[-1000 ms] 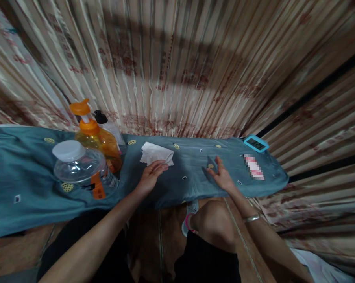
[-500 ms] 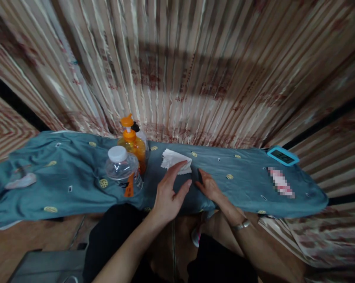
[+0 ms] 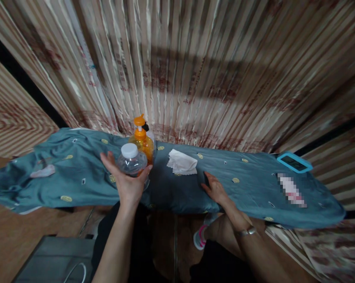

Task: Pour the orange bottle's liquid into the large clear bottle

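My left hand [image 3: 129, 186] is spread around the near side of a clear plastic bottle [image 3: 132, 162] with a white cap. Its thumb lies by the bottle's right side, while the fingers stick out past the left side with a gap; whether the palm touches cannot be told. My right hand [image 3: 215, 188] rests on the teal cloth [image 3: 248, 196], fingers a little apart and nothing in them. Just left of it lies a crumpled white wipe [image 3: 182, 162]. Behind the clear bottle stands an orange pump bottle [image 3: 145, 146], partly hiding another bottle with a black top [image 3: 146, 127].
A blue-framed digital clock [image 3: 294, 162] and a blurred-out pink and white packet [image 3: 291, 190] lie at the right end. A small pale item [image 3: 43, 171] lies on the left. A striped curtain [image 3: 177, 78] hangs behind; a grey box [image 3: 55, 259] stands at lower left.
My left hand has moved left from above the white wipe to the clear bottle. My right hand stays on the cloth. The view has shifted slightly.
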### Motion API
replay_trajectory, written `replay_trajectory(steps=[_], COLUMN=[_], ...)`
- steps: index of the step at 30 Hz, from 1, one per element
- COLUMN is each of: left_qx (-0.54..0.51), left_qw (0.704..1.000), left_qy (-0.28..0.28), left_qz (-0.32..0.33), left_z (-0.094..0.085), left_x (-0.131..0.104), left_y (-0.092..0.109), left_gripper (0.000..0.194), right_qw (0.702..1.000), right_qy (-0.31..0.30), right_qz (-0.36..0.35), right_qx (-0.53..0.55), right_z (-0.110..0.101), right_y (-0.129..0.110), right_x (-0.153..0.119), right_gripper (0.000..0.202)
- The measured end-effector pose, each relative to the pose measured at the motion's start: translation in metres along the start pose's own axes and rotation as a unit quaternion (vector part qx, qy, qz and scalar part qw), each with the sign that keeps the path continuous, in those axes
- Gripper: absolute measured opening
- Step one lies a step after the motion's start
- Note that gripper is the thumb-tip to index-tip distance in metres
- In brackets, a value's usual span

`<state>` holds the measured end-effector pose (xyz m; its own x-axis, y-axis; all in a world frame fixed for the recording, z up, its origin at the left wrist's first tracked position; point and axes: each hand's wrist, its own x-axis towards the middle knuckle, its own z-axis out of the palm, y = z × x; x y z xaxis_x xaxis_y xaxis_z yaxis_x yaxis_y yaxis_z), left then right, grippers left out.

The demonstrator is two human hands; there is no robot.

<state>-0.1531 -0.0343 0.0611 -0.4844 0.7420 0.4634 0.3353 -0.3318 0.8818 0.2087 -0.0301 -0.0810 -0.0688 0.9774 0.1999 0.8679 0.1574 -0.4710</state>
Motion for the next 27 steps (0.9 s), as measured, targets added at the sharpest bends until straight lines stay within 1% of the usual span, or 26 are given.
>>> replay_trajectory(steps=[2, 4, 7, 10, 13, 16, 18, 21, 24, 27], left_qx=[-0.009, -0.012, -0.01, -0.004, 0.004, -0.001, -0.006, -0.017, -0.034, -0.046], left_qw=[1.0, 0.999, 0.999, 0.998, 0.998, 0.999, 1.0, 1.0, 0.998, 0.994], left_qy=[0.002, 0.013, 0.022, 0.024, 0.026, 0.02, 0.015, 0.0, -0.034, -0.077], left_qz=[-0.023, -0.033, -0.04, -0.053, -0.055, -0.034, -0.014, 0.02, 0.045, 0.06], left_z=[0.005, 0.007, 0.007, 0.005, 0.004, 0.003, 0.004, 0.01, 0.02, 0.031], left_x=[0.007, 0.01, 0.009, 0.006, 0.005, 0.005, 0.004, -0.002, -0.011, -0.019], left_y=[0.001, 0.002, 0.0, -0.006, -0.013, -0.018, -0.022, -0.027, -0.028, -0.023], left_gripper=[0.146, 0.143, 0.14, 0.138, 0.126, 0.114, 0.112, 0.111, 0.107, 0.105], right_qw=[1.0, 1.0, 1.0, 1.0, 0.999, 0.998, 0.997, 0.99, 0.979, 0.961], right_qy=[0.003, 0.004, 0.008, 0.016, 0.031, 0.046, 0.06, 0.096, 0.109, 0.113], right_qz=[0.002, 0.003, 0.01, 0.023, 0.035, 0.041, 0.037, 0.004, -0.061, -0.129], right_qx=[0.004, 0.007, 0.01, 0.011, 0.013, 0.019, 0.028, 0.099, 0.163, 0.215], right_z=[-0.001, -0.002, -0.004, -0.008, -0.014, -0.024, -0.031, -0.046, -0.066, -0.089], right_y=[0.0, 0.0, -0.003, -0.006, -0.013, -0.029, -0.048, -0.092, -0.144, -0.191], right_x=[0.0, 0.001, 0.0, -0.001, -0.001, -0.001, 0.0, 0.007, 0.021, 0.04], right_gripper=[0.057, 0.057, 0.056, 0.053, 0.05, 0.047, 0.046, 0.044, 0.043, 0.042])
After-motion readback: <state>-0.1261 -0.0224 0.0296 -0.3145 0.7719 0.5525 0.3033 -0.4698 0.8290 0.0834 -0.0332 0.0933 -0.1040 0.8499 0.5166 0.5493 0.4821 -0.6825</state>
